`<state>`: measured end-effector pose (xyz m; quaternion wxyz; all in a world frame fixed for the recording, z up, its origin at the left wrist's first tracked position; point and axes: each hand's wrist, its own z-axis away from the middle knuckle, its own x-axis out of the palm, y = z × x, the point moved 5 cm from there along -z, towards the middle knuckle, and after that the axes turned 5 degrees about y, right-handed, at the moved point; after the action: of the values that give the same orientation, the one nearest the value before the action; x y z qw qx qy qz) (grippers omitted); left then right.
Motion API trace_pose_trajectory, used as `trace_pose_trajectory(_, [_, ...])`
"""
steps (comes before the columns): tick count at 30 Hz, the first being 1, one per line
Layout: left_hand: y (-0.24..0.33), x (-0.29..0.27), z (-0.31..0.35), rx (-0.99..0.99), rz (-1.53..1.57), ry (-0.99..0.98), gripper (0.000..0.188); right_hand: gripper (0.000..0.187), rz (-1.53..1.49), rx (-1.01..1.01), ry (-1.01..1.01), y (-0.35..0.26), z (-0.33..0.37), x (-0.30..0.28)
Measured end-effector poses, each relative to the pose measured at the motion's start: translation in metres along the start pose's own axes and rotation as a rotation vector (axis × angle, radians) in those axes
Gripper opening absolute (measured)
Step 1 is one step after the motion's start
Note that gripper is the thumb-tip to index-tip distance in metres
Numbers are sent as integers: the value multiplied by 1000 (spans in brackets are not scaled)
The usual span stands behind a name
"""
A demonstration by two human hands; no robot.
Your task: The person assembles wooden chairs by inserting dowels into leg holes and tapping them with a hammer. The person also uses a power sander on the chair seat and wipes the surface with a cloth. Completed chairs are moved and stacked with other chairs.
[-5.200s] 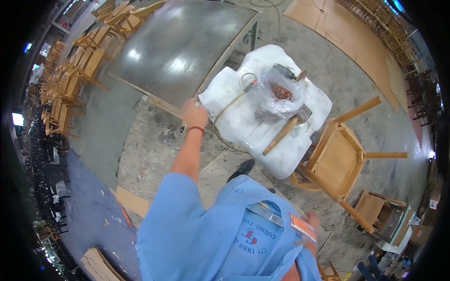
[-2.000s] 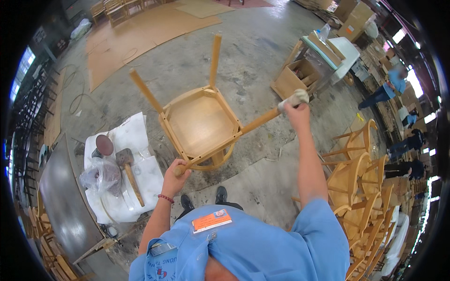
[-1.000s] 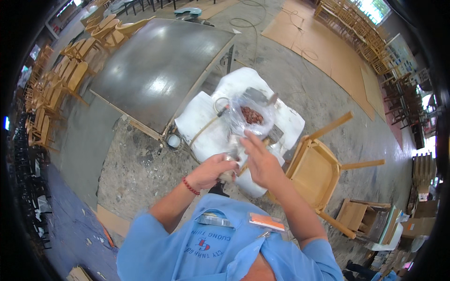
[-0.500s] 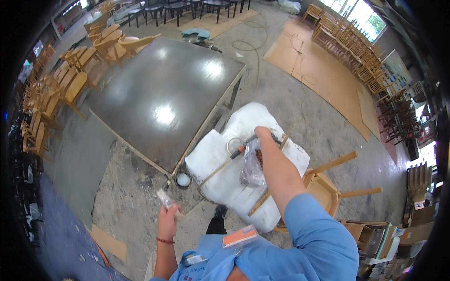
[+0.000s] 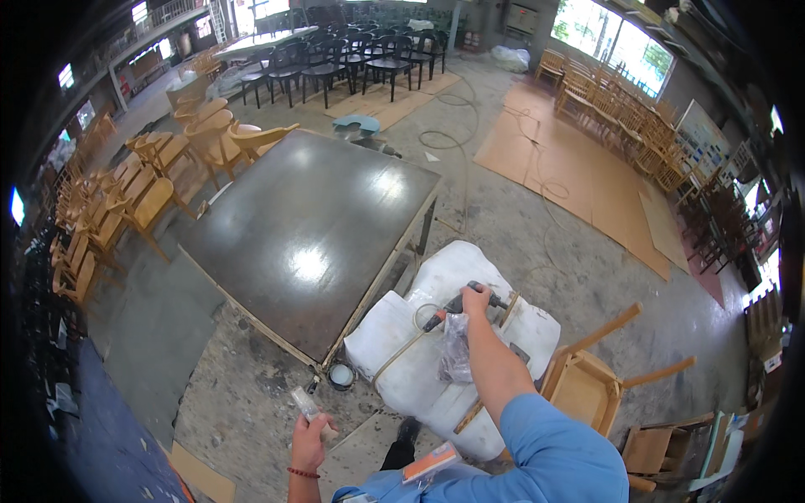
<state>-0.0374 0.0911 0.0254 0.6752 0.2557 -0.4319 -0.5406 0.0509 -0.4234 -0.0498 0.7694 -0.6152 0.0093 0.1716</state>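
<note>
My left hand [image 5: 310, 440], with a dark red bead bracelet at its wrist, is closed around what looks like a flat pale paintbrush [image 5: 304, 404]; its whitish end points up and away. Beside it on the floor stands a small can [image 5: 341, 375] with whitish contents. My right hand [image 5: 476, 299] grips a dark power tool [image 5: 453, 305] with an orange-red end, above white padding [image 5: 411, 344]. A clear plastic bag [image 5: 455, 352] lies just below the tool, its contents mostly hidden by my forearm. Wooden strips [image 5: 509, 308] show at the padding's edges.
A dark shiny-topped table [image 5: 310, 226] stands ahead to the left. An upturned wooden chair [image 5: 587, 386] is at my right. A hose [image 5: 398, 356] runs over the padding. Cardboard sheets [image 5: 587, 176], wooden chairs [image 5: 155, 201] and black chairs [image 5: 390, 65] lie farther off.
The view has tilted up, so the scene sits lower and more far chairs show. The right hand stays at the tool; the left hand still holds the brush.
</note>
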Motion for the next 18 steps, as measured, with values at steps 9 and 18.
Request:
trace_pose_trajectory(9, [30,27,11,153,-131,-133,29,73,-252,-46,-239,-91,67,-66])
trace_pose_trajectory(18, [62,124,87,403,-91,-158,32,59,-495,-187,-788,-220,204,-281])
